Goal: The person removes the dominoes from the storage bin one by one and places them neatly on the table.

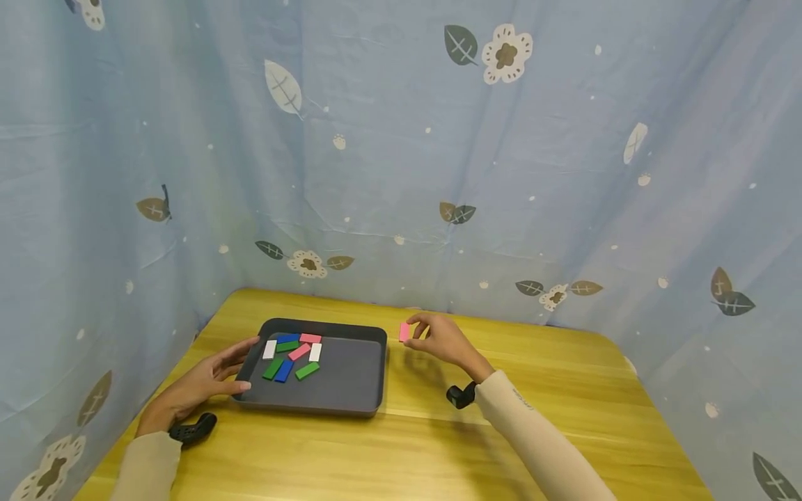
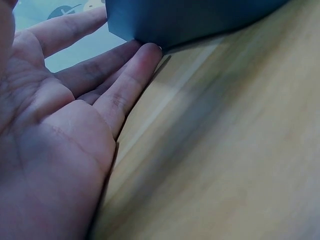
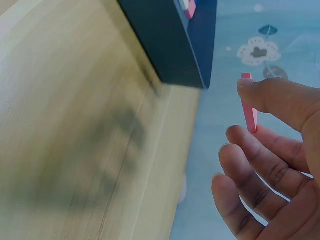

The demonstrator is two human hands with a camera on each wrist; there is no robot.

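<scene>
A pink block is pinched between the thumb and a finger of my right hand, just right of the tray. In the right wrist view that pink block stands edge-on between thumb and fingertip of the hand. My left hand rests against the left side of the grey tray, thumb at the near corner and fingers along the rim. In the left wrist view the fingertips of this hand touch the dark tray wall. Several white, blue, green and pink blocks lie flat in the tray's left half.
The yellow wooden table extends around the tray on all sides. Behind it and at both sides hangs a light blue curtain with flowers and leaves. Black devices are worn at the left wrist and the right wrist.
</scene>
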